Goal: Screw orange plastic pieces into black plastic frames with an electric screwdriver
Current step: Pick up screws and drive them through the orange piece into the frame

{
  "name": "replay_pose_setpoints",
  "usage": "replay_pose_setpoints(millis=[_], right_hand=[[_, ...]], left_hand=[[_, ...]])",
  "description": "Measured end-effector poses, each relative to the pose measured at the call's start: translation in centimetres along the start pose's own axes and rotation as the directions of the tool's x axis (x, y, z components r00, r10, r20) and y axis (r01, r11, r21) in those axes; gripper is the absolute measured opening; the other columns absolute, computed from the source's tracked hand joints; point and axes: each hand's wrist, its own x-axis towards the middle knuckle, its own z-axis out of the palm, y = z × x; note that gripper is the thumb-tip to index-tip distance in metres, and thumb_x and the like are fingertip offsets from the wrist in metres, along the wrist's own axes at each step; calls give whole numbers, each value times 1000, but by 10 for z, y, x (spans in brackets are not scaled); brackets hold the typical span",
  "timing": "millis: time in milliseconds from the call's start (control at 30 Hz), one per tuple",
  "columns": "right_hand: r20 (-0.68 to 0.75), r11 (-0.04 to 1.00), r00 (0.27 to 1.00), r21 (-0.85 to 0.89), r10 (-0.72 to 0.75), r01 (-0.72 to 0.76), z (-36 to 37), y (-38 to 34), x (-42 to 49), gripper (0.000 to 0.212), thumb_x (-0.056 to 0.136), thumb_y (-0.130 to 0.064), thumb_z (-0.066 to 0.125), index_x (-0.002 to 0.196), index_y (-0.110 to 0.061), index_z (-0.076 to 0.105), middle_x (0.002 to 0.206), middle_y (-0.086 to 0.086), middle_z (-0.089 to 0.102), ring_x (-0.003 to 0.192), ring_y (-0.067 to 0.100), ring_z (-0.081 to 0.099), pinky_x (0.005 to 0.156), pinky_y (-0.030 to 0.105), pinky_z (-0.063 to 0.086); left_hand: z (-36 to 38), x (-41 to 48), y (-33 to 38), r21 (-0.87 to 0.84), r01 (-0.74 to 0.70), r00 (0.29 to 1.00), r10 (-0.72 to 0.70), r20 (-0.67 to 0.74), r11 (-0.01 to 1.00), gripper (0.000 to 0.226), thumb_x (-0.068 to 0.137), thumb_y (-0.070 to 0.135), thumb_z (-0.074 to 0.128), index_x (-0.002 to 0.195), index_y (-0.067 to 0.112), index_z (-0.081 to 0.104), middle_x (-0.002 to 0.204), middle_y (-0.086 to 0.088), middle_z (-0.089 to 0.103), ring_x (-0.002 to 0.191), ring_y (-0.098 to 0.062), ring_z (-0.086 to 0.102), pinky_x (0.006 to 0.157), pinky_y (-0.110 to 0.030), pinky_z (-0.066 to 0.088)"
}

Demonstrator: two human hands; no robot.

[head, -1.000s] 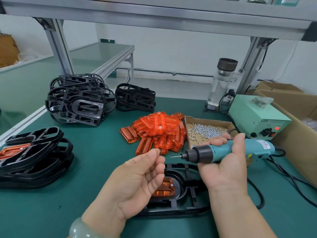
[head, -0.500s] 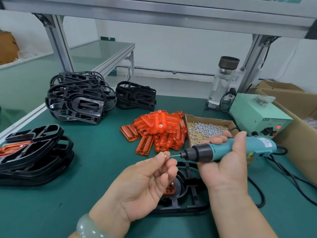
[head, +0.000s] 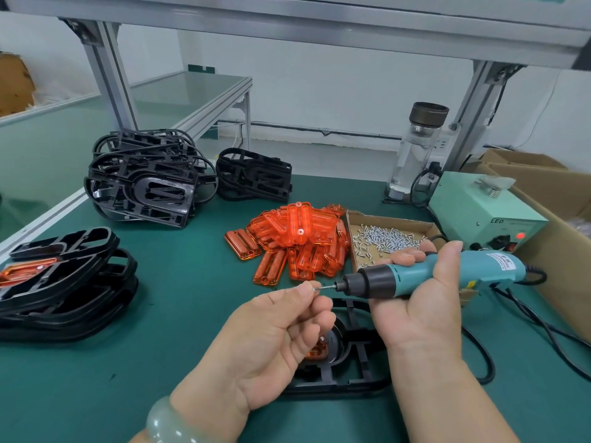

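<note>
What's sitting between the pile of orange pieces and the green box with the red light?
A shallow cardboard box full of small silver screws, seen in the head view.

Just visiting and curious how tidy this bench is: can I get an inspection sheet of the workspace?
Surface: green mat.
Job's things: electric screwdriver; screw at its bit tip; orange pieces piled; black frame under the hands; frame stacks left; screw box.
Clutter: glass bottle; cardboard boxes right.
Hands: left hand pinches the screw; right hand grips the screwdriver.
Cables: black cable loops on the mat near the screwdriver.
Surroundings: green power box, red light on; neighbouring bench.
</note>
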Motion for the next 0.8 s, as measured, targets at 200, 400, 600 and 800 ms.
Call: replay_pose_setpoints(millis=[200, 400, 600, 800], right_hand=[[-4, 1000, 1000, -12, -9, 9, 0, 0, 0, 28, 71, -44, 67, 81, -23, 50, 63, -11, 49, 50, 4, 50, 54, 15, 47], [-6, 1000, 1000, -3, -19, 19, 1, 1, -1, 28, 69, -43, 68, 80, -24, 50, 62, -11, 50, 49, 4, 50, 53, 15, 48], [6, 1000, 1000, -16, -25, 25, 0, 2, -1, 27, 71, -43, 68, 81, -24, 51, 64, -11, 50, 50, 4, 51, 54, 16, 48], [14, 998, 999, -35, -52, 52, 1, 1, -2, 27, 73, -44, 66, 80, -24, 51, 62, -11, 49, 49, 4, 50, 53, 15, 47]], left_hand=[[-1, 2, -2, 54, -41, 999, 41, -6, 998, 12, 63, 20, 68, 62, 13, 76, 67, -8, 68, 53, -12, 65, 42, -15, 49], [-2, 4, -2, 21, -25, 1000, 25, 2, 999, 12, 60, 22, 69, 63, 12, 76, 66, -8, 67, 52, -12, 64, 42, -15, 49], [-1, 5, -5, 33, -54, 998, 55, -29, 998, 12, 62, 23, 68, 60, 14, 76, 64, -6, 67, 52, -10, 64, 42, -15, 48], [0, 5, -9, 115, -137, 988, 144, -55, 984, 17, 60, 24, 69, 68, 9, 72, 66, -7, 68, 53, -11, 64, 42, -16, 48]])
